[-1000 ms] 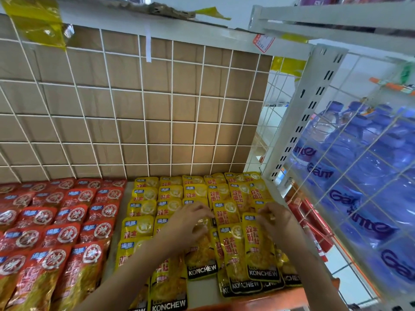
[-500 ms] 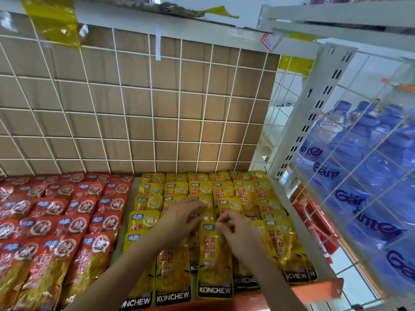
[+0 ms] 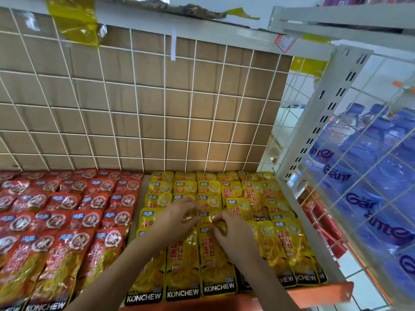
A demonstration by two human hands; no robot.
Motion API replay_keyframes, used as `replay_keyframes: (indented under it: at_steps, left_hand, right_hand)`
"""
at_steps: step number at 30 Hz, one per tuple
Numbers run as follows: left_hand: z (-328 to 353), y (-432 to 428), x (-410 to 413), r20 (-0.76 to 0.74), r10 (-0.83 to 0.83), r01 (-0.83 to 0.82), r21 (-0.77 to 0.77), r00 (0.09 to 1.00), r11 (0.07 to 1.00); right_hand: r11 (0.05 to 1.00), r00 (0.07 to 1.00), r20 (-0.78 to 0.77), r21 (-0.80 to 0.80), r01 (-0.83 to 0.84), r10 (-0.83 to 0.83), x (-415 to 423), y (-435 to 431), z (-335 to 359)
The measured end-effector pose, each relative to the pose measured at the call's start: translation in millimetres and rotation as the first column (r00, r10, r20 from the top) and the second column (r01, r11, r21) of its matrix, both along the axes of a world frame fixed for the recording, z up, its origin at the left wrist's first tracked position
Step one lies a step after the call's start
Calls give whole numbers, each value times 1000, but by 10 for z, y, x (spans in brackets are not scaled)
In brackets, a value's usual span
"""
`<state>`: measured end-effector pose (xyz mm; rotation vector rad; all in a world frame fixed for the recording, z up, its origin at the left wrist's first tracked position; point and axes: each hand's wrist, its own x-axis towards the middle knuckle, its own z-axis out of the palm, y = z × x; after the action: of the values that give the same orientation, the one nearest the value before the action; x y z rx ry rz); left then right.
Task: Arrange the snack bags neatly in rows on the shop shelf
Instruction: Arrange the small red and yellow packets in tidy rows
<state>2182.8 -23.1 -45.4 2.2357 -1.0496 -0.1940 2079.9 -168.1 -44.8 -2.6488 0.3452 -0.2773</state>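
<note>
Head view: my left hand [image 3: 179,215] and right hand [image 3: 233,230] pinch the top edges of yellow bags [image 3: 211,254] directly under my fingertips. Red bags [image 3: 67,209] left of my hands lie in rows; yellow rows look nearly straight, middle column unfinished.

**Where everything sits on the shelf**

From the middle of the shelf [image 3: 318,294], one block of snack bags [image 3: 229,191] fills the 3 o'clock half in overlapping rows, running from the front lip at 6 o'clock back to the wire grid panel [image 3: 143,104] at 12 o'clock. A second block of bags [image 3: 62,212] lies at 9 o'clock, with a narrow gap between the two. Both hands rest on the first block, the left hand [image 3: 177,217] just beside the right hand [image 3: 233,230], possibly touching. Beyond the slotted upright [image 3: 323,113], at 3 o'clock, bottles [image 3: 368,153] stand behind a wire side panel [image 3: 359,198].
</note>
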Motion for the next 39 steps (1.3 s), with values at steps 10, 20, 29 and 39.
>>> replay_keyframes:
  at_steps: [10,20,29,39]
  left_hand:
    - [0,-224,182,-76,21,-18,36,997,999]
    - [0,-276,254,-135,-10,12,13,991,1000]
    - [8,-293,261,-158,-3,4,5,987,1000]
    - [104,-251,431,-169,-44,49,24,985,999]
  right_hand:
    - [986,983,183,-165,14,17,-182,115,-159]
    - [956,998,-29,-288,-63,57,-301,181,-259]
    - [935,998,-51,-353,-46,30,-317,172,-230]
    - [926,995,-97,-377,-19,-20,-307,183,-226]
